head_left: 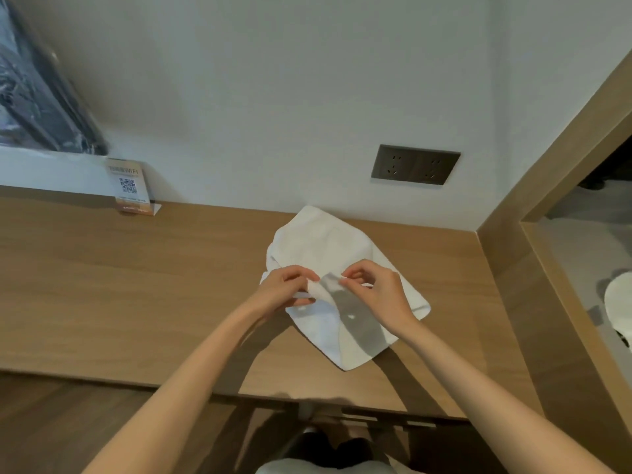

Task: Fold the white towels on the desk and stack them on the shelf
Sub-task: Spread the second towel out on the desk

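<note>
A white towel point(326, 249) lies crumpled on the wooden desk point(136, 285), right of the middle and close to the wall. My left hand point(284, 285) pinches a raised fold of the towel near its middle. My right hand point(379, 289) pinches the same fold a short way to the right. The fold is lifted slightly off the desk between both hands. The part of the towel nearest me lies flat in the shadow of my arms.
A small WiFi card with a QR code point(130, 186) stands at the desk's back left. A dark double socket point(415, 164) is in the wall. A wooden partition point(533, 268) bounds the desk on the right, with a white item point(619, 302) beyond it.
</note>
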Motion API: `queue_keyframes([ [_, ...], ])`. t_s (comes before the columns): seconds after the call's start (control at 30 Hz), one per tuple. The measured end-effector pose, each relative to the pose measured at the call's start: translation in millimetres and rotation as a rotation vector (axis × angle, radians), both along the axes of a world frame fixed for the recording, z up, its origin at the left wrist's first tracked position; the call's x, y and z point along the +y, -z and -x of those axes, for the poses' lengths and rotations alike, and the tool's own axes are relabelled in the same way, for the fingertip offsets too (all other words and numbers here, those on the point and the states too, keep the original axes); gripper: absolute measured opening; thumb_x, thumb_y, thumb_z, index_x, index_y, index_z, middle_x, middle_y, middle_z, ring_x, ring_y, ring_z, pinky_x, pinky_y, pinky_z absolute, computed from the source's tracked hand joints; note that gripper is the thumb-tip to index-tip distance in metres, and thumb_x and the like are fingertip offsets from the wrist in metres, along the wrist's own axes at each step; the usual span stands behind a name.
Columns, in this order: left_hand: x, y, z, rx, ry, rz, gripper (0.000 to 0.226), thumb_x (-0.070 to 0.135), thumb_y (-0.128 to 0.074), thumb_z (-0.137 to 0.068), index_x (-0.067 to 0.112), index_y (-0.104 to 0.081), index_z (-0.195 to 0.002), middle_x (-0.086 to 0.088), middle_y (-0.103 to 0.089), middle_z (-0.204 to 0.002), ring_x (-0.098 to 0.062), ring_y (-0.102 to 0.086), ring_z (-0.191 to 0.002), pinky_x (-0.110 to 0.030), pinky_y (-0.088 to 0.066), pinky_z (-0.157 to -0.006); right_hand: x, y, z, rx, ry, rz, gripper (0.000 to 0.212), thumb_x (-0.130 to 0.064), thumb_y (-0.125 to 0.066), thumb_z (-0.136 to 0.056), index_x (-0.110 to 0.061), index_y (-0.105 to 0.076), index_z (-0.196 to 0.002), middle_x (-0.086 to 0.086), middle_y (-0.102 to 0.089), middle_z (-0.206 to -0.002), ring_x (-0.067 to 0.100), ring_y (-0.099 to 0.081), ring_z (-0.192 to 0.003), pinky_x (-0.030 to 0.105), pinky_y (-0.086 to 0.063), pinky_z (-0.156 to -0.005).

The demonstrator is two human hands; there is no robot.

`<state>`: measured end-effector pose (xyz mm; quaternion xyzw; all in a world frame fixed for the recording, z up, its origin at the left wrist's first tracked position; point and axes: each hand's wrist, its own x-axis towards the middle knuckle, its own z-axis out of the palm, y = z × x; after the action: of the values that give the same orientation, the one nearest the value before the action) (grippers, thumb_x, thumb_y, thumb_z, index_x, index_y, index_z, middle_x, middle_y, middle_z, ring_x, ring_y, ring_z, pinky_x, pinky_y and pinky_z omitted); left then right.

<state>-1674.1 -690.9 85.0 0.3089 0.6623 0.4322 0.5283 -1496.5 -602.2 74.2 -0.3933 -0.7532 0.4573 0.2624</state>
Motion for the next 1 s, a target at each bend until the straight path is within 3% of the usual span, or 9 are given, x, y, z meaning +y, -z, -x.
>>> queue_keyframes([
  [0.07, -3.9, 2.6, 2.4, 0.11, 0.117, -0.033, 0.032, -0.003, -0.053, -0.086, 0.014, -0.066, -0.109, 0.001, -0.064, -0.112, -0.01, -0.065, -0.098, -0.017, -0.055, -0.079, 0.8, 3.1, -1.0, 0.012, 0.01, 0.025, 0.005, -0.02, -0.072, -0.082, -0.017, -0.068, -0.083, -0.008, -0.07, -0.082, 0.004, -0.065, -0.08, 0.021, -0.053, -0.076],
  [0.13, -6.0, 7.3, 5.3, 0.348, 0.216, -0.092, 0.037, 0.002, -0.066, -0.079, 0.024, -0.066, -0.109, 0.007, -0.065, -0.11, -0.006, -0.065, -0.095, -0.014, -0.051, -0.077, 1.8, 4.0, -0.2, 0.027, 0.011, 0.037, 0.005, -0.02, -0.07, -0.084, -0.016, -0.067, -0.085, -0.008, -0.069, -0.082, 0.003, -0.065, -0.08, 0.019, -0.052, -0.075],
  [0.23, -2.6, 10.8, 6.3, 0.698, 0.21, -0.185, 0.019, 0.029, -0.077, -0.075, 0.031, -0.071, -0.093, 0.009, -0.059, -0.09, -0.005, -0.057, -0.078, -0.02, -0.047, -0.072, 3.4, 3.2, 2.7, 0.056, 0.013, 0.034, 0.006, -0.019, -0.069, -0.085, -0.014, -0.067, -0.087, -0.008, -0.068, -0.083, 0.002, -0.063, -0.078, 0.015, -0.05, -0.073],
  [0.3, 1.5, 9.9, 6.0, 0.771, 0.172, -0.255, 0.014, 0.038, -0.073, -0.077, 0.03, -0.076, -0.087, 0.011, -0.044, -0.08, -0.006, -0.046, -0.071, -0.022, -0.042, -0.064, 4.3, 1.5, 5.1, 0.075, 0.018, 0.015, 0.006, -0.019, -0.068, -0.086, -0.012, -0.067, -0.087, -0.007, -0.068, -0.084, 0.002, -0.062, -0.079, 0.014, -0.049, -0.072],
  [0.43, 8.7, 2.2, 2.6, 0.561, 0.076, -0.368, 0.006, 0.026, -0.074, -0.079, 0.023, -0.078, -0.082, 0.013, -0.059, -0.086, -0.003, -0.057, -0.076, -0.013, -0.046, -0.067, 8.5, -2.8, 8.7, 0.141, 0.03, 0.014, 0.007, -0.017, -0.068, -0.085, -0.01, -0.067, -0.087, -0.006, -0.067, -0.085, 0.003, -0.062, -0.079, 0.013, -0.048, -0.071],
  [0.6, 15.3, -10.6, -6.1, 0.315, -0.105, -0.382, 0.015, 0.018, -0.073, -0.08, 0.032, -0.074, -0.078, 0.013, -0.075, -0.078, -0.005, -0.069, -0.077, -0.023, -0.056, -0.08, 12.9, -7.7, 12.0, 0.226, 0.022, 0.115, 0.002, -0.013, -0.069, -0.085, -0.011, -0.068, -0.085, -0.006, -0.069, -0.084, 0.007, -0.066, -0.078, 0.016, -0.048, -0.072],
  [0.8, 26.8, -13.8, -11.3, 0.311, -0.112, -0.428, 0.01, 0.011, -0.074, -0.078, 0.021, -0.073, -0.076, 0.021, -0.072, -0.069, 0.005, -0.064, -0.068, -0.006, -0.048, -0.072, 16.7, -11.8, 10.0, 0.303, 0.025, 0.161, 0.008, -0.009, -0.068, -0.085, -0.003, -0.068, -0.09, -0.002, -0.069, -0.087, 0.008, -0.068, -0.079, 0.019, -0.051, -0.075],
  [1.0, 33.7, -9.2, -15.1, 0.282, -0.09, -0.436, 0.005, 0.012, -0.071, -0.082, 0.014, -0.074, -0.077, 0.014, -0.072, -0.075, 0.0, -0.064, -0.072, -0.01, -0.047, -0.072, 19.1, -16.3, 10.2, 0.34, 0.038, 0.17, 0.009, -0.008, -0.068, -0.085, -0.002, -0.068, -0.092, 0.0, -0.069, -0.089, 0.006, -0.068, -0.078, 0.016, -0.05, -0.072],
])
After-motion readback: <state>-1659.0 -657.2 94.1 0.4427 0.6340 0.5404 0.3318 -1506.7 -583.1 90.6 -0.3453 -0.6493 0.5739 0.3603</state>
